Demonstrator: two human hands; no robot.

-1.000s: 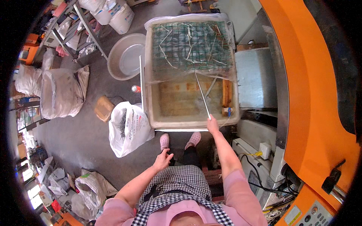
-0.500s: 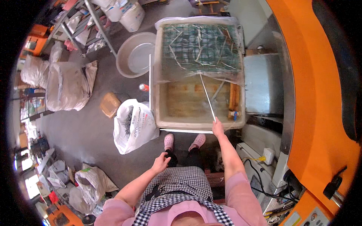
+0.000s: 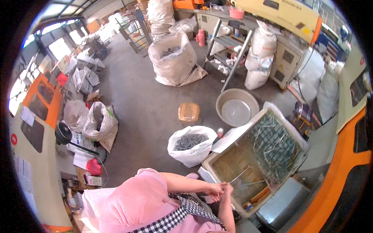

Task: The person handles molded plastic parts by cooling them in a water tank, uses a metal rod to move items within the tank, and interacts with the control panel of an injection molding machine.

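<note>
My right hand (image 3: 226,189) is closed round the near end of a thin, pale rod (image 3: 241,174) that slants out over a large rectangular tub (image 3: 210,165). Touching it, my left hand (image 3: 215,189) has its fingers closed, but what they grip is hidden. Murky water fills the tub's near part. On its far part lies a dark green mesh (image 3: 278,145) strewn with thin pale sticks. Inside the tub's near right side sits a brown wooden bar (image 3: 259,196).
Left of the tub stands a white bag (image 3: 190,157) of thin grey pieces, with a red can (image 3: 220,132) beside it. Beyond are a round basin (image 3: 237,110), a taped parcel (image 3: 189,112), a stepladder (image 3: 237,58) and a big sack (image 3: 173,70). Orange machinery (image 3: 334,174) borders the right.
My head view has swung left, showing more of the workshop floor. My left hand has come from beside my body to my right hand, which still holds the rod.
</note>
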